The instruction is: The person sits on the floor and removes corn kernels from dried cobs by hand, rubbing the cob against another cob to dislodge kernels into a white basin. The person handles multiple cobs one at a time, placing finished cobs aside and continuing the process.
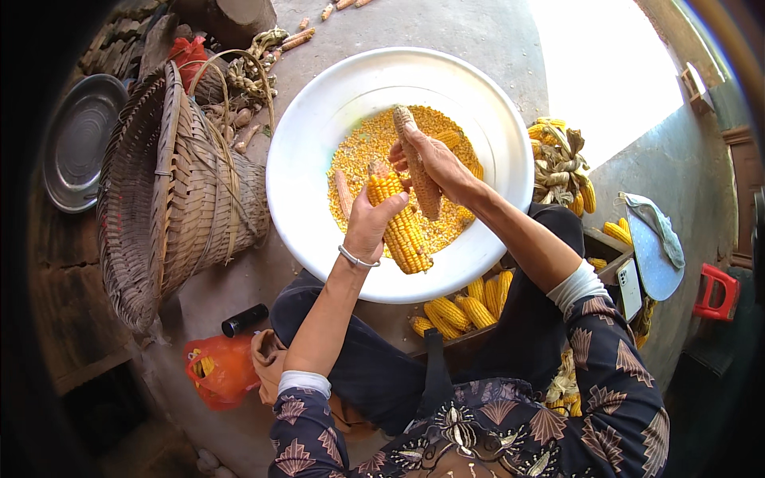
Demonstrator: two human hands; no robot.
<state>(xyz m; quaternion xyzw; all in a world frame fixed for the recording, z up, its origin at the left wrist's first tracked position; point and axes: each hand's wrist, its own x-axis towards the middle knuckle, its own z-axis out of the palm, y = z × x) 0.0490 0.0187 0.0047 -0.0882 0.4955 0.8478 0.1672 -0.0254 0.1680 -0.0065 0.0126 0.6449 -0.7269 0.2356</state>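
Note:
A large white plastic basin (317,119) holds loose yellow corn kernels (370,131). Over it, my left hand (367,221) grips an ear of corn (403,230) with most of its kernels on; a few are gone near its upper end. My right hand (433,155) holds a bare corn cob (420,173), tilted, close beside the ear. Another stripped cob (343,194) lies on the kernels at the left, and a yellow ear (448,138) lies partly hidden behind my right hand.
A woven bamboo basket (203,197) lies on its side at the left, near a metal basin (83,143). Corn ears (454,313) fill a box between my legs. Husked bundles (559,161), a phone (629,290), a red stool (716,293), an orange plastic bag (224,370) and a black cylinder (245,319) are around.

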